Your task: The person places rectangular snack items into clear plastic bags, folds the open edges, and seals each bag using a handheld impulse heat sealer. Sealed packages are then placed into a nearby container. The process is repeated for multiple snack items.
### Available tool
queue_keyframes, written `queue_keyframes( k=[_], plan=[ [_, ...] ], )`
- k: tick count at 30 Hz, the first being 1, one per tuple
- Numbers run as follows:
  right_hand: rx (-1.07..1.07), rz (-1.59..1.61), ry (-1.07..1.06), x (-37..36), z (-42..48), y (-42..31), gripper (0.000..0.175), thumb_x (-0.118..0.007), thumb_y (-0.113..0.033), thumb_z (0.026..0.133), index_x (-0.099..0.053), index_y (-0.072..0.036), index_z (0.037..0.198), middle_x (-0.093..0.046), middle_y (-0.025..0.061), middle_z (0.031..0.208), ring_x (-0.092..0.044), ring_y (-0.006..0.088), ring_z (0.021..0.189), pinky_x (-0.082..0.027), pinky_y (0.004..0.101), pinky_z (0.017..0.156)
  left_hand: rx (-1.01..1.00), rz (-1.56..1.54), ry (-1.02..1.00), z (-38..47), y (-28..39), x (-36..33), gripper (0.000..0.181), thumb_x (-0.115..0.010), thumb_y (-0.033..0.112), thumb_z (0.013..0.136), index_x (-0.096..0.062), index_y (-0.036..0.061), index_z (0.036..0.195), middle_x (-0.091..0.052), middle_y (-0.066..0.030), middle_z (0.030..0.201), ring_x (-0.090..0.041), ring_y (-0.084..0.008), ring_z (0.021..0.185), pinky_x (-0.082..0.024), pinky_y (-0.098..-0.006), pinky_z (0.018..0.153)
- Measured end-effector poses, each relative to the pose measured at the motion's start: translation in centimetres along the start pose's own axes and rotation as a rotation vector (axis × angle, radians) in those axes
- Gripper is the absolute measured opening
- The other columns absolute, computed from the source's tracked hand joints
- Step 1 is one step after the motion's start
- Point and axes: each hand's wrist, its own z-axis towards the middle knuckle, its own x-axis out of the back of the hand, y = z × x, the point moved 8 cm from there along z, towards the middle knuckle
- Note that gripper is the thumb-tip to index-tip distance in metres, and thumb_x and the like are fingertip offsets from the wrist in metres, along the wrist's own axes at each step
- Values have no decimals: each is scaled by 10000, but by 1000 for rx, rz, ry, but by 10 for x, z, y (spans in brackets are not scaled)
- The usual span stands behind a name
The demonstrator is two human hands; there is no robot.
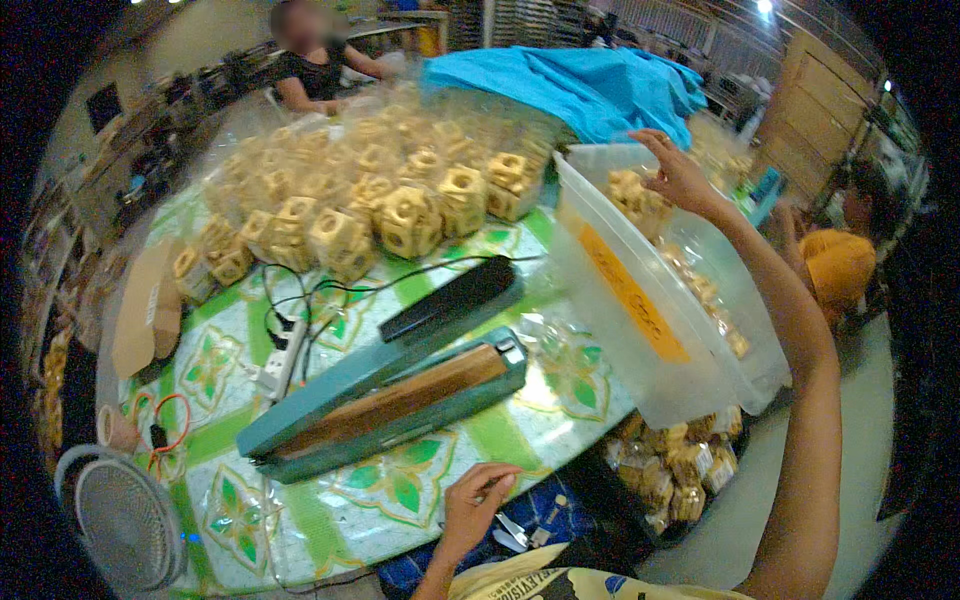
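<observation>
My right hand [679, 176] is raised over the far end of a translucent plastic bin [630, 330], its fingers spread and nothing visible in them. Inside the bin are yellowish wooden pieces [637, 199] and small clear-wrapped packs [701, 281]. My left hand [476, 499] hovers by the table's front edge, fingers loosely curled and thumb near the fingertips; whether anything small is between them is unclear. Before it on the table lies a teal impulse heat sealer [397, 405] with a brown sealing strip and its black-handled arm [450, 296] lifted.
Bagged wooden cube-like pieces [405, 217] are heaped across the table's far side. A power strip [283, 360] with black cords lies left, near a grey fan [124, 517]. Packed bags [675, 472] fill a crate below the bin. One person [307, 67] sits across; another [836, 255] is at right.
</observation>
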Motion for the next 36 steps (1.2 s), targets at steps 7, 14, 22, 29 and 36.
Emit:
queue_keyframes(
  k=[7, 14, 22, 29, 36],
  plan=[
    [90, -132, 12, -33, 23, -23, 187, -706, -115, 770, -584, -36, 888, -578, 147, 1075, -622, 351, 870, -519, 442, 753, -113, -15, -10, -3, 3, 2, 186, -607, 158, 926, -690, 79, 1073, -659, -47, 1044, -626, -124, 887, -515, -255, 740],
    [-354, 619, 112, 22, 18, 7, 147, -639, -134, 824, -552, -39, 894, -547, 80, 831, -588, 179, 536, -516, 315, 455, -98, -87, -46, -7, -4, 2, 190, -638, 168, 903, -697, 72, 1056, -675, -62, 1019, -628, -147, 921, -497, -274, 819],
    [-176, 547, 271, 190, -30, -114, 158, -636, -196, 880, -608, -41, 894, -541, 26, 846, -568, 105, 703, -484, 230, 519, 61, -273, -77, -5, -11, 3, 248, -640, 190, 910, -661, 62, 1121, -658, -60, 1093, -625, -127, 932, -512, -267, 801],
    [271, 418, -177, 147, -100, -268, 148, -754, -222, 725, -690, -91, 696, -586, 40, 763, -585, 192, 764, -447, 335, 721, -354, -181, -116, -19, 86, 0, 897, -805, 298, 744, -281, 55, 1431, -413, -123, 1399, -423, -235, 1282, -363, -390, 1057],
    [459, 756, -439, 47, -137, -369, 113, -720, -53, 765, -637, -22, 837, -495, 164, 1225, -544, 304, 1094, -504, 399, 837, -325, 77, 317, -53, 80, 45, 1170, -916, 285, 541, -206, 22, 1433, -428, -168, 1367, -448, -311, 1263, -383, -395, 1048]
  ],
)
